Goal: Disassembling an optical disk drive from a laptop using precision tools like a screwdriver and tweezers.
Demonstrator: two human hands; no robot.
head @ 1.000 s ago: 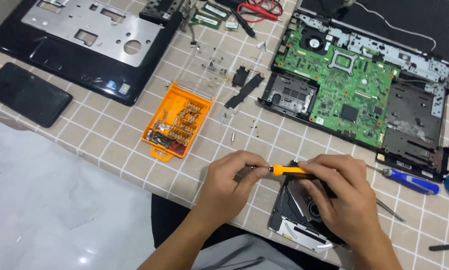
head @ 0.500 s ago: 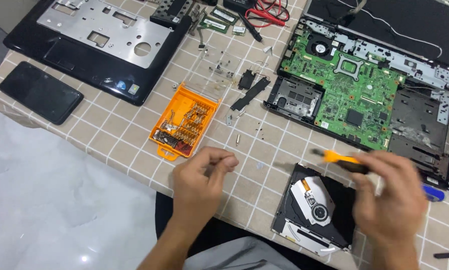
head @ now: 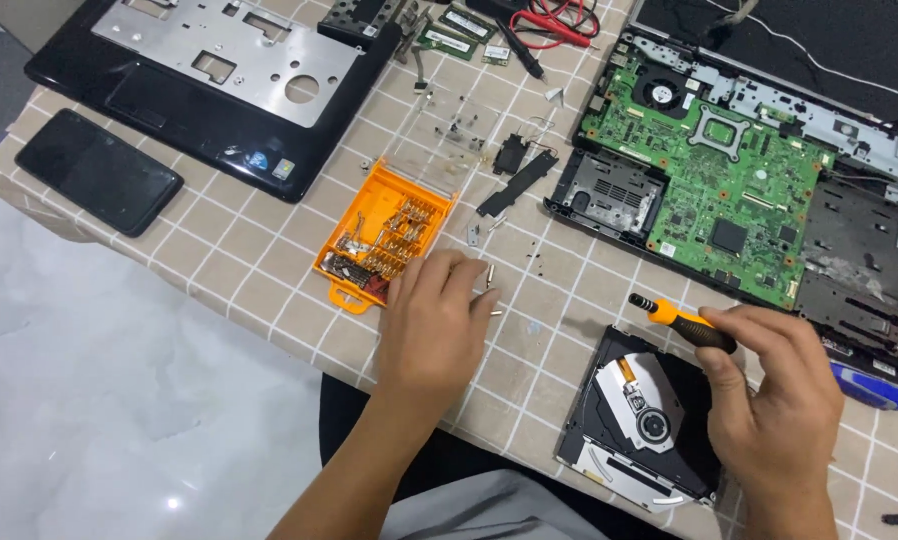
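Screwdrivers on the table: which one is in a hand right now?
The orange-and-black screwdriver, gripped by the right hand above the optical drive. The blue-handled one lies untouched at the right edge.

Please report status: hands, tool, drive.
Left hand open, fingers at orange bit case. Right hand grips screwdriver above opened optical drive. Nothing between.

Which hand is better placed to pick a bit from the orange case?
Left. The left hand rests flat at the edge of the orange bit case, fingers free. The right hand sits over the optical drive, its grip already occupied by the screwdriver.
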